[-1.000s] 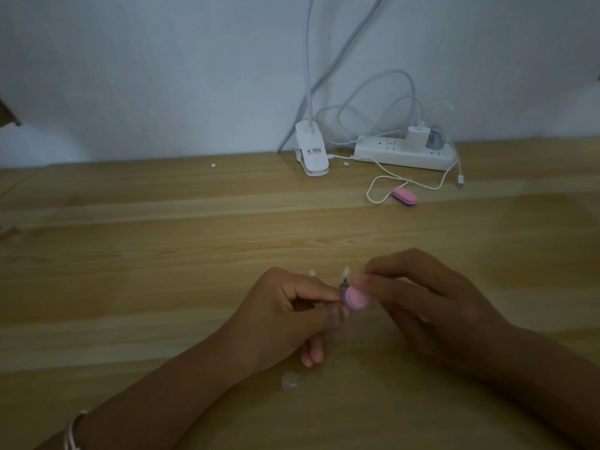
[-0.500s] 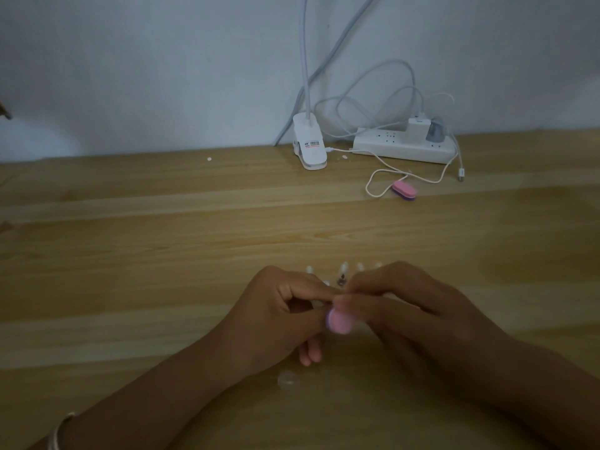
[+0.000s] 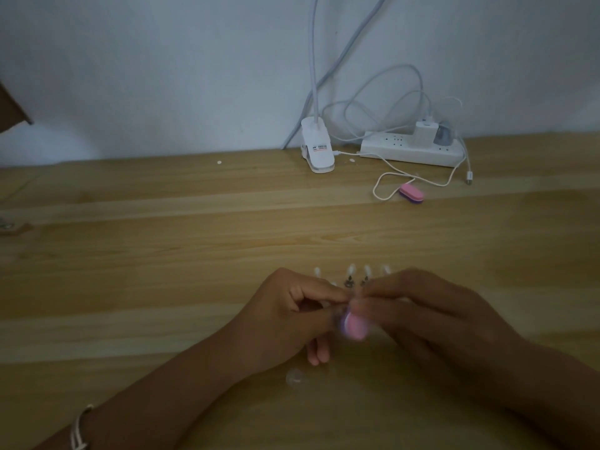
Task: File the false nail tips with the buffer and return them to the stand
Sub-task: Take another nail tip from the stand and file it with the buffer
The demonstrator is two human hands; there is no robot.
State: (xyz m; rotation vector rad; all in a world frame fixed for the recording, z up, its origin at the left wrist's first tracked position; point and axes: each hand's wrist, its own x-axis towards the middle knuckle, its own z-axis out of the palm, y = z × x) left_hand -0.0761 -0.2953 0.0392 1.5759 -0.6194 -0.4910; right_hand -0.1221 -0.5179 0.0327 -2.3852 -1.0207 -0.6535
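Observation:
My left hand [image 3: 289, 316] pinches something small between thumb and forefinger, most likely a false nail tip, though my fingers hide it. My right hand [image 3: 431, 316] holds a pink buffer block [image 3: 354, 326], blurred, pressed against my left fingertips. Just behind both hands stands the nail stand [image 3: 349, 282], with several pale nail tips [image 3: 350, 271] sticking up on small clips; its base is hidden by my hands. A clear, round piece [image 3: 295, 378] lies on the table below my left hand.
A wooden table [image 3: 162, 254] spreads out in dim light. At the back stand a white clip lamp [image 3: 316, 151], a white power strip [image 3: 412, 151] with chargers and cables, and a second pink and purple buffer [image 3: 411, 193].
The pink buffer has slid downward along my left fingertips, from beside the stand's clips to below my thumb. More nail tips on the stand have come into sight behind my hands.

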